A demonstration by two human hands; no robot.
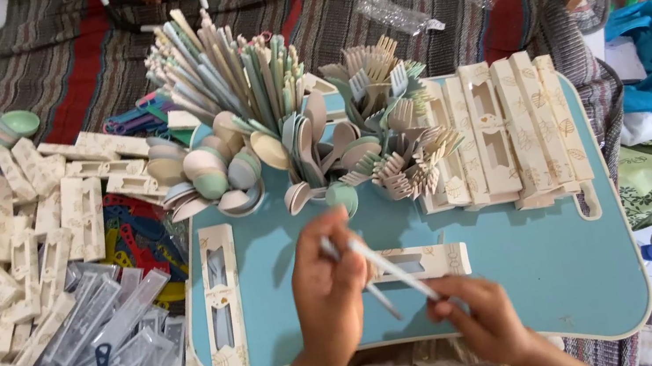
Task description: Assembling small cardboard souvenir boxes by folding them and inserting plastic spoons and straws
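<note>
Left hand (328,285) sits at about 6 o'clock on the blue surface (554,259), fingers closed around a pair of pale chopsticks (391,271). Right hand (484,320), at 5 o'clock, pinches their lower tips. Their long axis runs from 10 o'clock down to 4 o'clock, crossing over the cream sleeve (420,263) lying left-to-right just behind. Best, I judge, to keep both sticks level and together, tips square to the sleeve's open end.
</note>
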